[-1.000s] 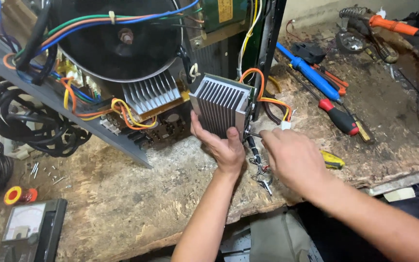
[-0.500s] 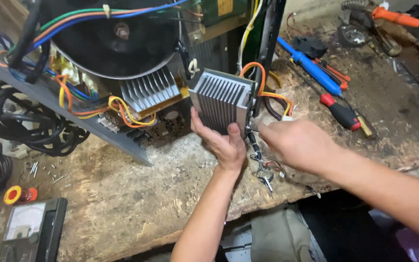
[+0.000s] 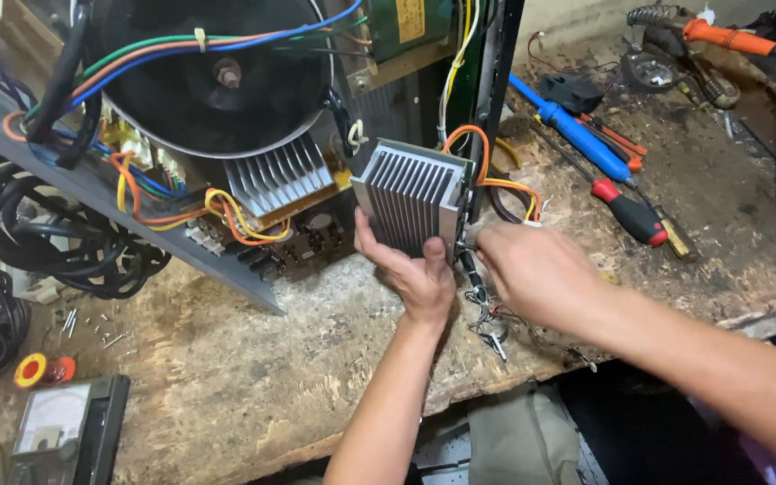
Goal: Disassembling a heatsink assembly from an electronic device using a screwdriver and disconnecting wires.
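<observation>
Grey finned aluminium heat sink block [image 3: 411,196]: held upright above the middle of the worn wooden workbench [image 3: 226,395], orange and yellow wires attached. Left hand [image 3: 413,269]: fingers clasped around its lower edge. Right hand [image 3: 536,269]: fingertips pinched at its lower right corner (whatever they pinch is hidden). Red-handled screwdriver [image 3: 630,216]: towards the right edge.

blue screwdriver [image 3: 577,130], red screwdriver [image 3: 630,214], analog meter [image 3: 51,422], coiled black cable [image 3: 47,233].
</observation>
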